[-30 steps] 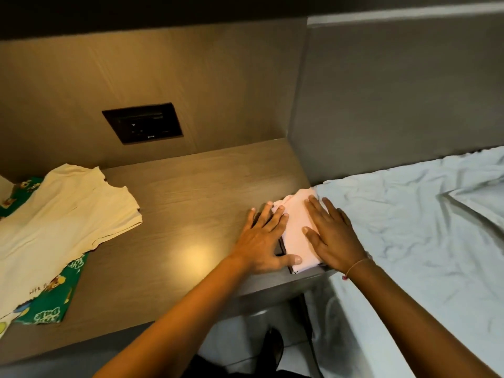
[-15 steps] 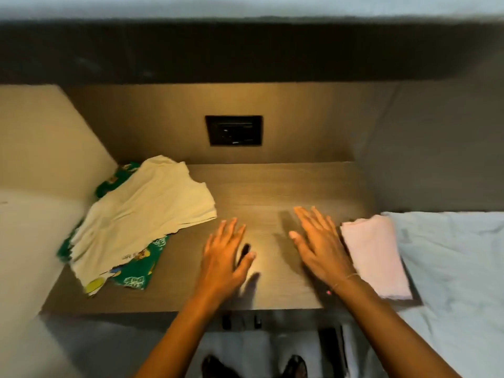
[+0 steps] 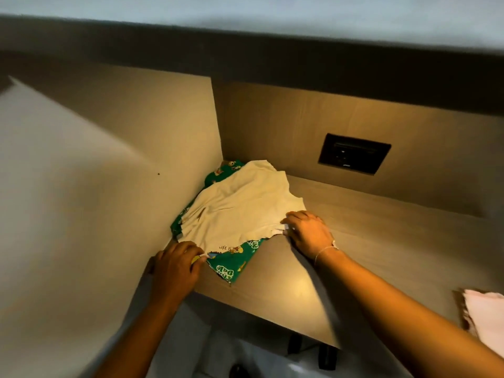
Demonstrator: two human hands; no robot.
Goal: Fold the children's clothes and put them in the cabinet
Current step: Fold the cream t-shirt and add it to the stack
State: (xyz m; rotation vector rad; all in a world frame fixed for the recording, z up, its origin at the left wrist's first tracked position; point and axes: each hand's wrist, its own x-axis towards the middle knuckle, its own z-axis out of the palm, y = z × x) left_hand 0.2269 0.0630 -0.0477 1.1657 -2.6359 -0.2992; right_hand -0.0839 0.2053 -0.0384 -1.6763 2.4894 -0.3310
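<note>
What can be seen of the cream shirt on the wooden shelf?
The cream shirt looks like thin cotton, unfolded and wrinkled, with small dark lettering near its hem. It lies over a green printed garment in the left corner of the shelf. The left hand grips its near corner; the right hand pinches its right edge.

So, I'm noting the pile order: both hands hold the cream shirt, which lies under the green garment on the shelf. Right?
Not quite. The head view shows the cream shirt lying on top of the green garment, not under it. The left hand and right hand do hold its near edge, on the shelf.
</note>
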